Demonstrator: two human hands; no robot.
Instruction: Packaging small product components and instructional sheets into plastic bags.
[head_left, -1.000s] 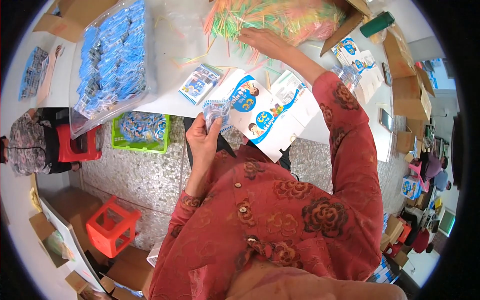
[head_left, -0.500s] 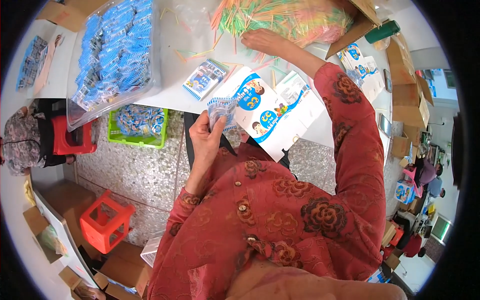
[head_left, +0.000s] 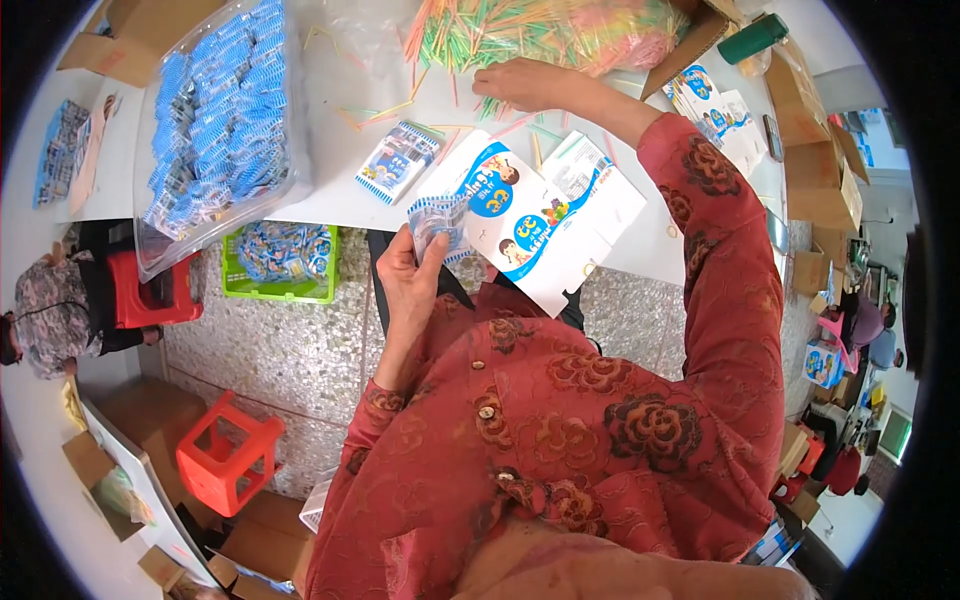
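My left hand (head_left: pixel 410 280) grips a blue-and-white striped sachet (head_left: pixel 437 222) between thumb and fingers, just over the table's near edge. Beside it, flat printed white-and-blue cartons (head_left: pixel 530 225) lie on the table, partly overhanging the edge. A sachet pack with striped ends (head_left: pixel 398 162) rests a little farther off. At the far side, my right hand (head_left: pixel 522 84) is closed, fingers curled down by the near edge of a pile of coloured plastic straws (head_left: pixel 500 40). Whatever its fingertips may hold is hidden.
A clear plastic bin (head_left: pixel 300 165) full of striped sachets stands at the left. Below it, a green basket (head_left: pixel 280 292) holds more packets. Loose straws, cartons and a green bottle (head_left: pixel 752 38) are on the table. Red stools (head_left: pixel 230 450) stand on the floor; a person (head_left: pixel 60 310) sits left.
The view has shifted slightly. My right hand stays at the straw pile, its fingers a little more tucked downward. My left hand keeps hold of the sachet in about the same place.
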